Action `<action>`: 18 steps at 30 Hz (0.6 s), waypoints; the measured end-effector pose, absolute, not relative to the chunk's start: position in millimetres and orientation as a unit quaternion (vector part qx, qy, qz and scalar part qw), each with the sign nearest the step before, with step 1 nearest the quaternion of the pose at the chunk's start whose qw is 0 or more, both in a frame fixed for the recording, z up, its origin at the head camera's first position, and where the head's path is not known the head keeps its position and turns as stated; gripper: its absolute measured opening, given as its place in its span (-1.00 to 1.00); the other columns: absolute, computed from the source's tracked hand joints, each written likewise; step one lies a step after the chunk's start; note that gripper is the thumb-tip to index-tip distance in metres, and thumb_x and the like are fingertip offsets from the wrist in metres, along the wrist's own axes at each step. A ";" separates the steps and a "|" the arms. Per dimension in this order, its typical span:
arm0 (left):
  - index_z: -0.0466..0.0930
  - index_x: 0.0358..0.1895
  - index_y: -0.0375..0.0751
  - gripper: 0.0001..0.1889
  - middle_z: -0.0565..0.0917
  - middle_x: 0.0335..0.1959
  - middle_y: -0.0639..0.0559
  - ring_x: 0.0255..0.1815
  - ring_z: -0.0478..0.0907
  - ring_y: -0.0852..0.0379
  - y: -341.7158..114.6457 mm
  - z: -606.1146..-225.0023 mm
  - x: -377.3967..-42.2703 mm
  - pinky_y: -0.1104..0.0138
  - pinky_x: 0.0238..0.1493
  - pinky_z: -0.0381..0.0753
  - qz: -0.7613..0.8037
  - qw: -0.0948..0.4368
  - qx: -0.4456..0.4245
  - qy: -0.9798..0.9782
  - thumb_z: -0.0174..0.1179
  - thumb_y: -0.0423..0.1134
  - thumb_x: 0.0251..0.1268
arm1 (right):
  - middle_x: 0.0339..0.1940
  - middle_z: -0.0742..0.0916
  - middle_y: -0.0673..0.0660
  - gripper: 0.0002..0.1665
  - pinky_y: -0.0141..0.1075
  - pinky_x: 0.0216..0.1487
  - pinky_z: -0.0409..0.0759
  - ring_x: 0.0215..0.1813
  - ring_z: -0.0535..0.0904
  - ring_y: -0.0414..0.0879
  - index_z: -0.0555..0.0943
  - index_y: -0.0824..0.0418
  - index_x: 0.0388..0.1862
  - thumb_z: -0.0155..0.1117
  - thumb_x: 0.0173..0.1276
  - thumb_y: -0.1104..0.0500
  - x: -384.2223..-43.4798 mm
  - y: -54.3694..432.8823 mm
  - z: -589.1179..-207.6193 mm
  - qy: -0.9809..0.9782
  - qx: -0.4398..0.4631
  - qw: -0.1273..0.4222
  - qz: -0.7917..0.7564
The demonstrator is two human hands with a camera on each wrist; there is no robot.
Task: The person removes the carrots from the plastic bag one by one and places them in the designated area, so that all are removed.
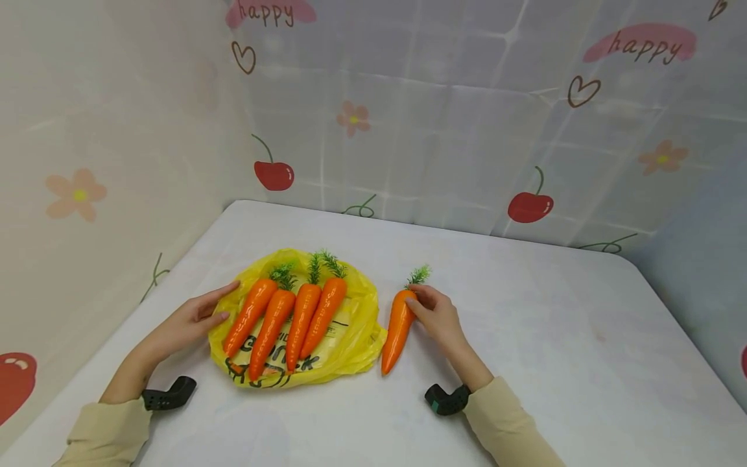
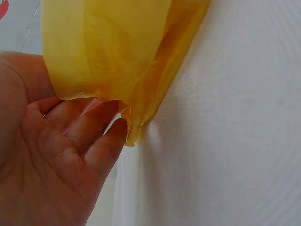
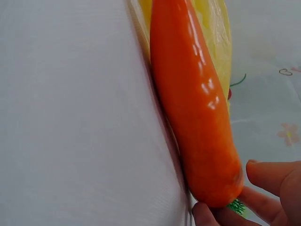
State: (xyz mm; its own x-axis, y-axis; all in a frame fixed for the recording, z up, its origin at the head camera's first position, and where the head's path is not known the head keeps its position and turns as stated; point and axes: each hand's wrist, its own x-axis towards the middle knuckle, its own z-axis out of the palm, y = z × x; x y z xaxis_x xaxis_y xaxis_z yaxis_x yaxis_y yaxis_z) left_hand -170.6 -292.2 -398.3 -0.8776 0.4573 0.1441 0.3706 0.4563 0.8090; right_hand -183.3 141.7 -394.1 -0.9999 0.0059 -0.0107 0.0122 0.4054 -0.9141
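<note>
Several orange carrots (image 1: 272,327) with green leafy tops lie side by side on a flattened yellow plastic bag (image 1: 356,350). The bag has dark printed lettering, partly covered by the carrots. My left hand (image 1: 195,321) is at the bag's left edge, its thumb and fingers spread apart. In the left wrist view, the fingers (image 2: 110,141) touch the loose edge of the bag. One more carrot (image 1: 397,334) lies on the table just right of the bag. My right hand (image 1: 438,318) holds it near the leafy end, with fingers curled round the top and the thumb at its side.
A white table (image 1: 583,350) stretches to the right and in front. Pale curtains (image 1: 420,130) with cherries, flowers and hearts stand behind and at the sides. Black devices (image 1: 169,394) are worn at both wrists, by the beige sleeves (image 1: 510,421).
</note>
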 end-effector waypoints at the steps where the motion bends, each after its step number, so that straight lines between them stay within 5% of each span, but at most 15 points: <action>1: 0.11 0.39 -0.42 -0.44 0.12 0.38 -0.36 0.35 -0.06 -0.36 -292.1 -398.1 -170.6 0.68 0.08 0.11 0.461 0.046 0.243 0.852 0.03 -0.37 0.39 | 0.07 0.61 0.25 -0.59 -0.17 0.00 0.53 0.07 0.53 0.06 0.53 0.24 0.17 0.20 0.35 0.19 -183.5 142.8 -393.3 0.843 0.004 0.004 -0.537; 18: 0.11 0.39 -0.41 -0.44 0.14 0.37 -0.36 0.34 -0.02 -0.36 -291.7 -397.3 -169.8 0.69 0.07 0.11 0.450 0.044 0.242 0.858 0.02 -0.36 0.40 | 0.18 0.53 0.32 -0.54 -0.14 -0.06 0.56 0.18 0.45 0.16 0.48 0.21 0.22 0.21 0.34 0.20 -184.8 159.7 -379.6 0.866 -0.032 0.079 -0.492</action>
